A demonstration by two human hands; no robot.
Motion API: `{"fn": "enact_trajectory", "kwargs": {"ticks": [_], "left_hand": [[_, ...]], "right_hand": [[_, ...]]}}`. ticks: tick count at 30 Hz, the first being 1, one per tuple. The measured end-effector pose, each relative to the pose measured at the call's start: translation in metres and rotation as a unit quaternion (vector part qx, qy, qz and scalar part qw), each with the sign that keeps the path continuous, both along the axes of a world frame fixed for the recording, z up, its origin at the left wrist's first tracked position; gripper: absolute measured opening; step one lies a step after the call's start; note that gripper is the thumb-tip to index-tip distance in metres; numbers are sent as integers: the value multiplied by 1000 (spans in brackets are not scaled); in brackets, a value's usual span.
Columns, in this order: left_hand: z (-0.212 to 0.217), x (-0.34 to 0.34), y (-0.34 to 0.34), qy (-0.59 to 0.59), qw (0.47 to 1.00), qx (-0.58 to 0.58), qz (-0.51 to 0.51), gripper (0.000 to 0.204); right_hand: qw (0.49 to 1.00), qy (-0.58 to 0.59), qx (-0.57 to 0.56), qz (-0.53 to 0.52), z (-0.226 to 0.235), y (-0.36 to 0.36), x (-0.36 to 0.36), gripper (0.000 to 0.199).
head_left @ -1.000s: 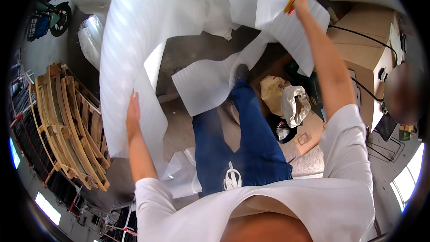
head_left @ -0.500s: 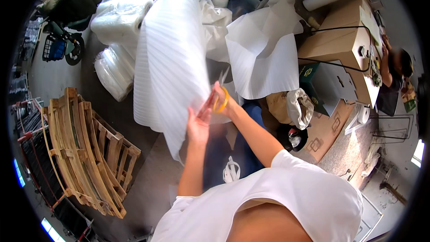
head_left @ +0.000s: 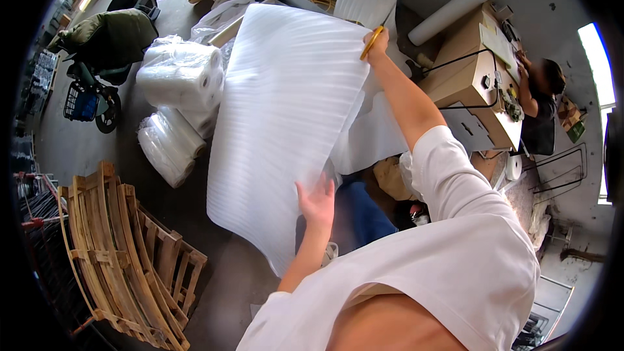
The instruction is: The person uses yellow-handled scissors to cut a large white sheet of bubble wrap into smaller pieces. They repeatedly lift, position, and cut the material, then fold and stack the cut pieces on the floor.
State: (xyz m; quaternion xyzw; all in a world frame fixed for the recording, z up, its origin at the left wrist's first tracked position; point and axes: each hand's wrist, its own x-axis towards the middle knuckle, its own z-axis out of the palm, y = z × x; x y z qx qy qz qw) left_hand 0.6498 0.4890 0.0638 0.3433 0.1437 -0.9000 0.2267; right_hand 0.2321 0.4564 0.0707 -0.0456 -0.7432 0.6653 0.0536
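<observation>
A broad white foam sheet (head_left: 286, 104) spreads in front of the person, between the plastic-wrapped rolls (head_left: 181, 71) and the right forearm. It looks soft and matt, with fine parallel ribs running across it, a gently bowed left side and a lower end narrowing to a point. The right grip (head_left: 377, 45), at its upper right corner, is closed round yellow-handled scissors (head_left: 370, 44); whether it also pinches the foam, I cannot tell. The left grip (head_left: 317, 201) has its fingers apart, palm up, by the lower right edge; contact there is unclear.
</observation>
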Motion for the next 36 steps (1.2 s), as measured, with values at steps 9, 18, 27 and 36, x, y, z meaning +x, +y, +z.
{"fn": "enact_trajectory", "kwargs": {"ticks": [9, 18, 27, 36], "left_hand": [[-149, 114, 93, -407, 906, 73, 92, 17], [-123, 40, 157, -401, 895, 135, -142, 21], [-106, -76, 179, -379, 870, 115, -293, 17], [-11, 87, 107, 73, 758, -203, -616, 42]], "right_hand": [[930, 217, 206, 213, 83, 44, -6, 11], [838, -483, -28, -253, -169, 203, -101, 59], [857, -494, -42, 141, -96, 268, 200, 39], [963, -237, 12, 131, -111, 255, 255, 28]]}}
